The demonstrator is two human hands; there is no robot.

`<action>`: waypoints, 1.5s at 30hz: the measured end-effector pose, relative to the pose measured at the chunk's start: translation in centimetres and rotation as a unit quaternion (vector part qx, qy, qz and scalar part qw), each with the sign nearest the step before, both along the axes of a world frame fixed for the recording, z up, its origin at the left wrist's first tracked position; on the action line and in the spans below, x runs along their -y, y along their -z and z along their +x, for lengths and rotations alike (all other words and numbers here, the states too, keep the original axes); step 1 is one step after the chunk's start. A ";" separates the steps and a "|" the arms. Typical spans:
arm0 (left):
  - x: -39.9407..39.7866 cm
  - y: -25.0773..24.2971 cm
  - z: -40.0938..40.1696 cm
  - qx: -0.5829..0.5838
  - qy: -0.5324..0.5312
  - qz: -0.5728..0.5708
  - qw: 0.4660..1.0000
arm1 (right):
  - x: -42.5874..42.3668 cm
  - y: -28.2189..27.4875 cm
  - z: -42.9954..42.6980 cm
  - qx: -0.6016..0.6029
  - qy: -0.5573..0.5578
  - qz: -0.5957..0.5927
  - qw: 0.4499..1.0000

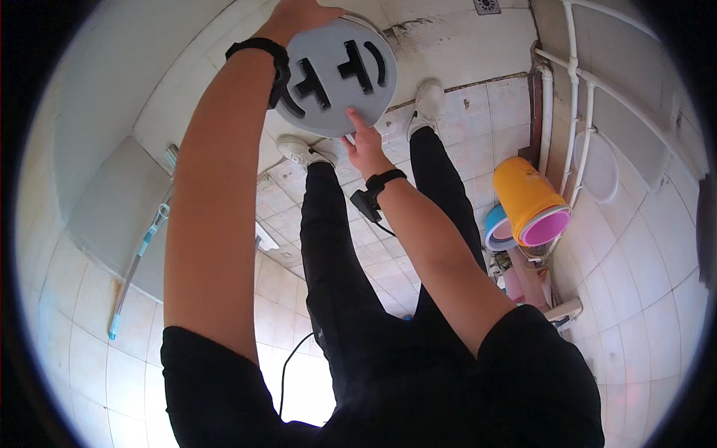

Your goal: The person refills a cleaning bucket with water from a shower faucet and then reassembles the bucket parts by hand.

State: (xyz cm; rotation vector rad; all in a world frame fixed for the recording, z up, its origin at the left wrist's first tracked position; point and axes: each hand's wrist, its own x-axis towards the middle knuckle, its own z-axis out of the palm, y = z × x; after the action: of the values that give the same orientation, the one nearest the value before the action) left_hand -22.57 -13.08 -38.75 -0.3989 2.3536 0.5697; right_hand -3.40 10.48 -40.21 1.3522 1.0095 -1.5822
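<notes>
Between both hands is a round grey plastic piece (336, 92) with black T-shaped and curved marks or slots; which of these cannot be told. My left hand (305, 19) grips its far rim, with the fingers partly out of frame at the top. At the near rim, my right hand (367, 148) pinches the edge, thumb on the upper face and fingers beneath. The piece is held in front of my white shoes (294, 150), above the floor. Its underside and anything below it are hidden. A black strap circles each wrist.
To the right, an orange bucket (521, 190) with a pink inside lies tilted beside blue basins (498, 227). White pipes (572, 67) run along the right wall. A mop handle (131, 274) leans at the left. A floor drain (487, 6) lies ahead in the stained floor.
</notes>
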 end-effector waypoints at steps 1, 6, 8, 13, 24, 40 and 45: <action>0.4 -0.7 -0.2 0.008 0.014 -0.014 1.000 | 0.3 -0.3 0.1 0.006 0.004 0.004 1.000; 0.2 -1.5 -1.1 0.068 0.025 -0.023 0.997 | 0.2 -0.3 -0.3 0.004 0.008 0.025 1.000; 0.3 -0.4 -1.5 0.042 0.046 -0.021 0.998 | -0.6 0.3 -0.7 -0.008 0.015 0.007 1.000; 10.4 7.0 4.7 -0.096 0.314 -0.088 0.941 | 0.7 -0.5 1.8 -0.006 -0.023 -0.079 0.997; 4.1 -2.6 3.0 -0.041 -0.051 0.203 0.977 | -1.4 0.4 1.4 -0.049 -0.074 0.019 0.996; 3.5 -6.4 5.5 -0.109 -0.018 0.125 0.986 | -0.3 -6.7 1.4 -0.078 -0.142 0.168 0.972; 4.5 -13.9 15.2 -0.191 -0.142 0.129 0.963 | -1.8 -7.6 5.3 -0.197 -0.271 0.204 0.920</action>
State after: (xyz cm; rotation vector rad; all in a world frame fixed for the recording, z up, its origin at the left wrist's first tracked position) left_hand -7.35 -17.62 -24.89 -0.5485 2.5526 1.1675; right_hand 1.86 12.25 -32.63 0.8858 1.8614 -1.2703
